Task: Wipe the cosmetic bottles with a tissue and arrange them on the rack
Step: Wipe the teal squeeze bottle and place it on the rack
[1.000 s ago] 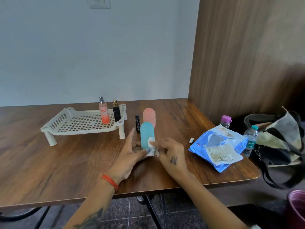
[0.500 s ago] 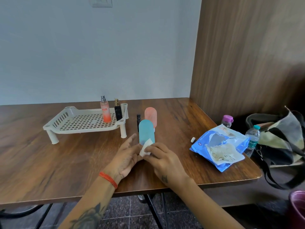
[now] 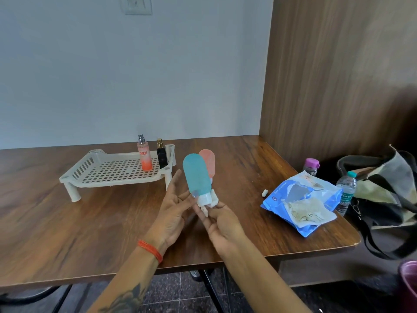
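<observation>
A blue bottle [image 3: 195,175] is held off the table, white cap down. My right hand [image 3: 222,224] pinches a crumpled white tissue [image 3: 208,203] against the cap from below. My left hand [image 3: 172,207] has straight fingers that touch the bottle's lower end, thumb pointing up. A pink bottle [image 3: 209,160] stands on the table just behind the blue one. The cream perforated rack [image 3: 108,171] sits at the back left, with an orange spray bottle [image 3: 144,157] and a small black bottle [image 3: 162,155] upright in its right corner.
A torn blue tissue pack [image 3: 297,205] lies to the right, with a small white cap [image 3: 264,192] beside it. A water bottle [image 3: 346,192], a purple-lidded bottle [image 3: 311,166] and a bag [image 3: 383,195] crowd the table's right edge. A wooden panel walls the right side.
The blue bottle has been lifted off the table and raised higher. The tissue has moved from the bottle's side down to its white cap. My left fingers have straightened.
</observation>
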The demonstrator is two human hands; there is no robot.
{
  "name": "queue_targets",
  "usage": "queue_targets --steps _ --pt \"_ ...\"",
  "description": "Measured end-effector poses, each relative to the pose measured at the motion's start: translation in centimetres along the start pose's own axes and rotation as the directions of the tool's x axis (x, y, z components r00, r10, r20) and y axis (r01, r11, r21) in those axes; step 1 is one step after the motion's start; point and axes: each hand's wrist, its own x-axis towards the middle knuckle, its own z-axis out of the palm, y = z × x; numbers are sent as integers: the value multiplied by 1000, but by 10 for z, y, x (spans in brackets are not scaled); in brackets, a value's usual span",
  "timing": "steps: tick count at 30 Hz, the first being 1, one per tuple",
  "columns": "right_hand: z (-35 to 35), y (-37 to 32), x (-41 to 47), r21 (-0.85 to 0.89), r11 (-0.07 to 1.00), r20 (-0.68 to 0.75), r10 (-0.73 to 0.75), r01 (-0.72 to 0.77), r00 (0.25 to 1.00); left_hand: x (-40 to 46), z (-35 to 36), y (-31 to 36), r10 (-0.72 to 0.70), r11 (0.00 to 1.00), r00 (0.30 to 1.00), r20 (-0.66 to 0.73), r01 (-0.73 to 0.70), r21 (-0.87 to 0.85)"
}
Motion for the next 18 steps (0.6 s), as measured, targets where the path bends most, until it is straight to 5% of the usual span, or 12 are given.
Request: queue_targets --steps 3,7,13,18 --pt "5 -6 -6 167 976 35 133 -137 991 -1 1 0 27 998 1000 -5 -27 49" --pt "0 -16 -16 146 970 72 186 -195 980 -1 2 -2 82 990 997 3 -82 115" --pt "-12 -20 -15 -324 946 -152 -82 29 985 -2 1 -5 127 953 991 34 -131 273" --pt "-13 -26 -20 -384 923 -111 -45 -1 993 -1 0 -9 150 936 988 32 -153 316"
